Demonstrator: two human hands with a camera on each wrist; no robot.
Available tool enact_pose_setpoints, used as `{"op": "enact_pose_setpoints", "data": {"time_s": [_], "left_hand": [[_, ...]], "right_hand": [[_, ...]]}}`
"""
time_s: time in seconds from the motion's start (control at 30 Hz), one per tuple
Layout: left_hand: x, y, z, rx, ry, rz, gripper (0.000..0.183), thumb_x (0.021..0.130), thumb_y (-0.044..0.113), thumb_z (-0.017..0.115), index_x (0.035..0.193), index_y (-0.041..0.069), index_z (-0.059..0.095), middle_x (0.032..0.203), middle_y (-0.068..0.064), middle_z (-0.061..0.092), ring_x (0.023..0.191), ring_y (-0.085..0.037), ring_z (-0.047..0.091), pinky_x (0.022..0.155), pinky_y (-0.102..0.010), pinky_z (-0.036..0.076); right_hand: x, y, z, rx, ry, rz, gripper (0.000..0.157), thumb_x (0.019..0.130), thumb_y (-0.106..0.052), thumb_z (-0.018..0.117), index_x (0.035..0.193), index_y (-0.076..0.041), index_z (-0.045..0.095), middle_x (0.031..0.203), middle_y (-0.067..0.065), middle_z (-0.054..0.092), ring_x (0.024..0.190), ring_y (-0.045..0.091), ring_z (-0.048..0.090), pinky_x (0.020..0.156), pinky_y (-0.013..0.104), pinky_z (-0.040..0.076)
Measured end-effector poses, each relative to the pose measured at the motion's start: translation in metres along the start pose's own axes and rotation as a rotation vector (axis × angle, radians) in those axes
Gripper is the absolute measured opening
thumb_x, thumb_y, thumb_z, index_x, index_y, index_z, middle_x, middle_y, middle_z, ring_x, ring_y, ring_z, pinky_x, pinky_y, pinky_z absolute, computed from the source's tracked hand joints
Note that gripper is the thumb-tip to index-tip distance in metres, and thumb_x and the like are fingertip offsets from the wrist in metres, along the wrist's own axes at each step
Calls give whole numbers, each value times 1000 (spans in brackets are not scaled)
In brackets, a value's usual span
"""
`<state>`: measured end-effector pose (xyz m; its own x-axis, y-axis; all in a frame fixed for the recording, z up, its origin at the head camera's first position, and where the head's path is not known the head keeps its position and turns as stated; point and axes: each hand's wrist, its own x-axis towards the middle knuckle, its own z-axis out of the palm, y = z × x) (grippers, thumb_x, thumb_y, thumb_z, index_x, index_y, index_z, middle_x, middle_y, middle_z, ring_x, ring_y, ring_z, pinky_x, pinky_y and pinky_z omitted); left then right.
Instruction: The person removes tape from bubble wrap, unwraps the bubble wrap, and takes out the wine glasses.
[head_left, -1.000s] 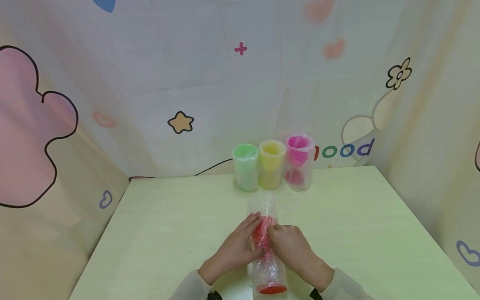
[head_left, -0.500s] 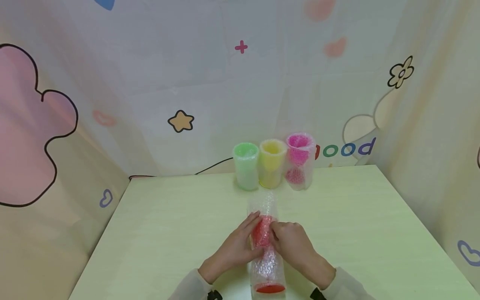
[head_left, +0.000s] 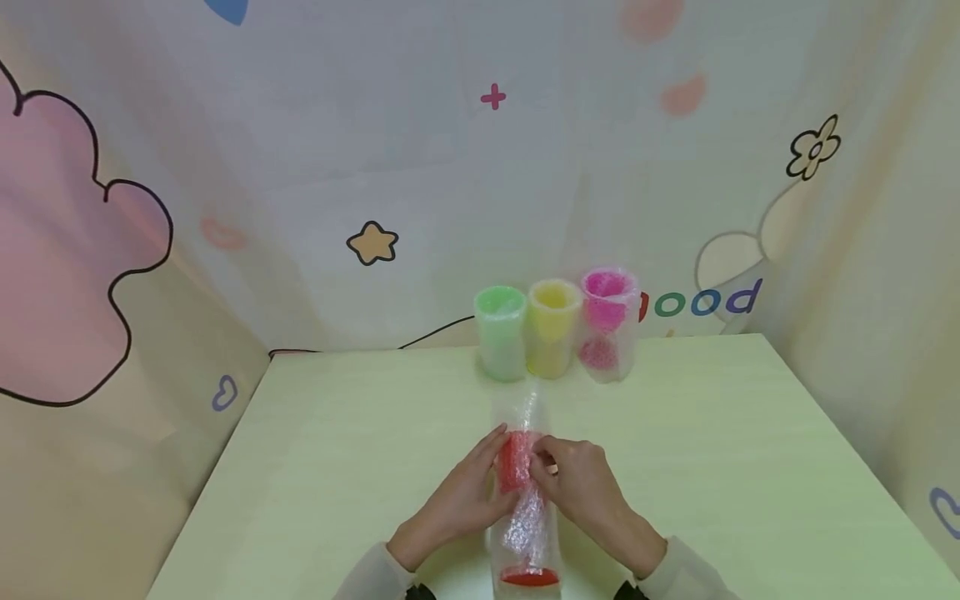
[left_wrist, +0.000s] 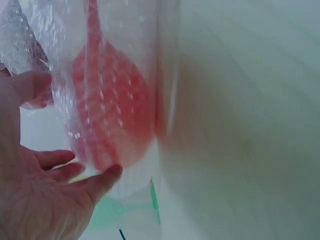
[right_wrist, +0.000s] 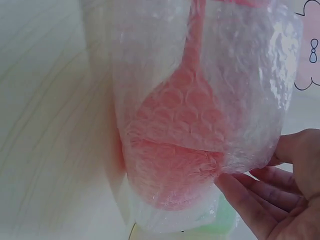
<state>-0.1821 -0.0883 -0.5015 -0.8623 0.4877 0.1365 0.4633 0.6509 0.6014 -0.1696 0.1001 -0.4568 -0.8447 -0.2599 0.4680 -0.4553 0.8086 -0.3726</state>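
A red goblet (head_left: 516,462) wrapped in clear bubble wrap (head_left: 525,533) lies lengthwise at the table's front, its round foot towards me. In the left wrist view the goblet's bowl (left_wrist: 120,105) and stem show through the bubbles. My left hand (head_left: 461,496) rests along the left side of the wrap, its fingers fairly straight and its thumb lower down. With thumb and forefinger, my right hand (head_left: 588,483) pinches the wrap on the right side by the bowl. The right wrist view shows these fingertips (right_wrist: 225,182) at a fold of the wrap.
Behind the bundle stand a green wrapped goblet (head_left: 501,333), a yellow one (head_left: 553,329) and a pink one (head_left: 607,321), side by side near the back edge of the pale table (head_left: 360,433). A printed curtain (head_left: 420,167) hangs behind and at both sides.
The bundle's near end has swung slightly left. My right forefinger and thumb have changed from a close curl on the wrap to a looser pinch. My left hand keeps its place on the wrap.
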Motion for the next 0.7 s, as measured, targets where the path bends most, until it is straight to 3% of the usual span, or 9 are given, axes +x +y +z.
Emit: {"op": "enact_pose_setpoints", "data": {"time_s": [0.23, 0.43, 0.7], "left_hand": [[7, 8, 7, 53, 32, 29, 74, 85, 45, 59, 147, 22, 26, 158, 3, 14, 142, -24, 28, 105, -46, 41], [6, 10, 6, 51, 8, -19, 74, 85, 51, 57, 147, 26, 25, 157, 3, 15, 141, -24, 30, 102, -47, 43], [4, 12, 2, 40, -7, -66, 74, 85, 49, 57, 147, 25, 25, 158, 4, 15, 141, -23, 30, 104, -47, 42]], "right_hand": [[-6, 11, -1, 25, -16, 51, 11, 75, -18, 72, 85, -14, 68, 79, -2, 72, 68, 10, 67, 60, 22, 54], [-14, 29, -6, 35, -57, 115, 28, 73, -17, 73, 100, -15, 64, 84, -2, 71, 70, 11, 68, 62, 26, 54], [-17, 47, -22, -57, -90, 144, 32, 71, -20, 75, 101, -17, 64, 91, 0, 71, 76, 16, 67, 58, 31, 50]]}}
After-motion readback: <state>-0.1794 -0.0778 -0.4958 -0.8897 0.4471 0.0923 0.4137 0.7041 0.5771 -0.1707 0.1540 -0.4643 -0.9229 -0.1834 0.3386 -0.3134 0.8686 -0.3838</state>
